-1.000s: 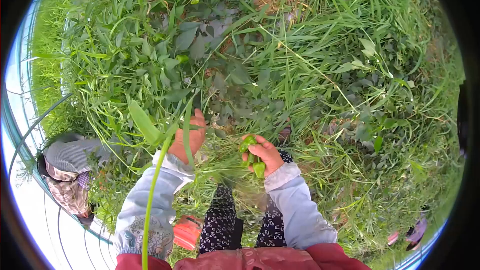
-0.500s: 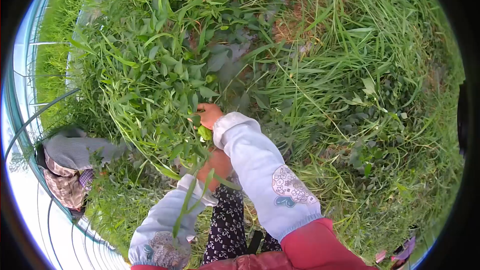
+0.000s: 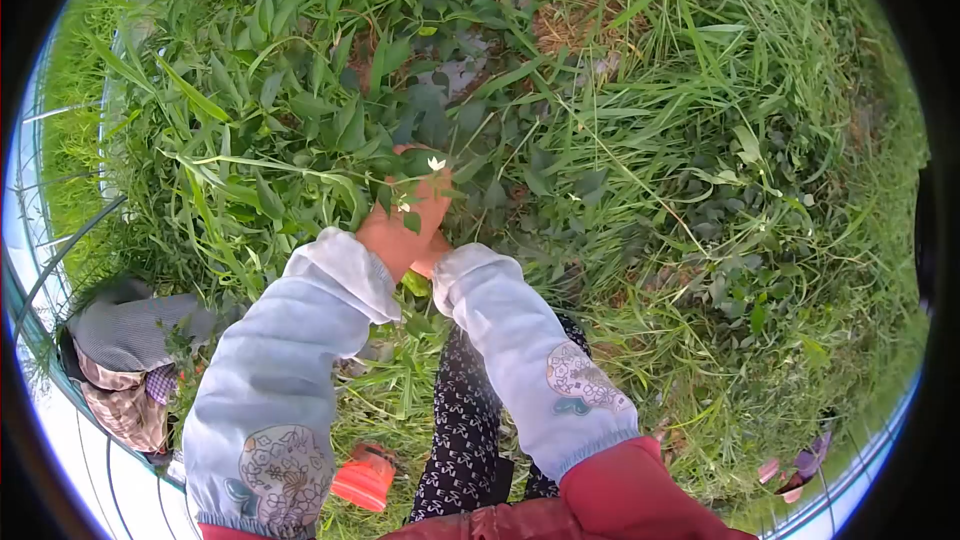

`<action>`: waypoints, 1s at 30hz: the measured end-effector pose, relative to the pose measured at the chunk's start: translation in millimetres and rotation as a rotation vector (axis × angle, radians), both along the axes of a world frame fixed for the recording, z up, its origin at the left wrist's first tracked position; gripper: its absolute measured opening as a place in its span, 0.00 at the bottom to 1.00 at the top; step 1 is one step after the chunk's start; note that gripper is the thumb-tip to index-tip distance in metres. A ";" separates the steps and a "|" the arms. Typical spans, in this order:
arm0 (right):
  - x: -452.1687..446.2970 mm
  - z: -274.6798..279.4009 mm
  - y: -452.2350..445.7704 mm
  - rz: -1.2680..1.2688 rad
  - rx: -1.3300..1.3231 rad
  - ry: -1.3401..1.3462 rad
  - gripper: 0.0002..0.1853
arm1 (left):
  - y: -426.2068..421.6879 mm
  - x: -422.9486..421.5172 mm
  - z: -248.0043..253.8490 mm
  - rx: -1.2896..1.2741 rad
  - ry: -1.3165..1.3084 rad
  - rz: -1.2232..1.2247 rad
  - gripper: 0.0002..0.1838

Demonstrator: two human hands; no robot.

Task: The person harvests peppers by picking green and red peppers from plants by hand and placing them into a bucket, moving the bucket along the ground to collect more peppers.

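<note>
My left hand (image 3: 412, 220) reaches forward into the leafy plants (image 3: 330, 130), its back towards me and its fingertips hidden among leaves. Two small white flowers (image 3: 436, 164) show in front of it. Partly beneath the left wrist is my right hand (image 3: 432, 256), mostly covered, with its fingers curled. A light green pepper (image 3: 415, 283) peeks out just below the right hand, which appears closed on it. Both forearms wear pale patterned sleeve covers.
A bright orange-red object (image 3: 365, 477) lies in the grass by my leg. To the left, another person (image 3: 130, 340) bends among the plants near the greenhouse frame. Long flattened grass (image 3: 640, 170) covers the right side. Something purple and pink (image 3: 812, 455) lies at lower right.
My left hand has moved up and forward from near my knee into the leaves, now passing over my right hand. The right hand has come slightly closer. The orange-red object has come into view.
</note>
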State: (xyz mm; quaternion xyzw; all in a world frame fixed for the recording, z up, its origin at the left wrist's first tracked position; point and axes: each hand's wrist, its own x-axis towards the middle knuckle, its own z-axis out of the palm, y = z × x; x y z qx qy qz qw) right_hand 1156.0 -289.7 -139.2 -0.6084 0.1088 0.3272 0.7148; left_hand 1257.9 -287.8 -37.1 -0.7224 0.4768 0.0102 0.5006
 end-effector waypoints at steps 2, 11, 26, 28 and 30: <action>8.9 38.0 -23.7 -0.054 0.206 0.164 0.29 | 17.9 4.1 -2.5 -0.193 0.193 0.196 0.15; -4.4 16.9 -15.2 -0.134 0.310 0.375 0.29 | 53.7 -25.3 73.2 -1.392 1.197 1.021 0.17; -2.2 13.2 -25.3 0.015 0.119 0.376 0.34 | 8.8 -3.9 138.1 -1.368 1.262 1.141 0.08; -4.8 7.9 -18.4 0.004 0.075 0.361 0.33 | -12.5 38.4 159.5 -1.635 1.115 1.337 0.09; -3.4 13.1 -23.7 0.022 0.026 0.358 0.32 | -28.8 84.3 154.0 -1.668 0.930 1.140 0.10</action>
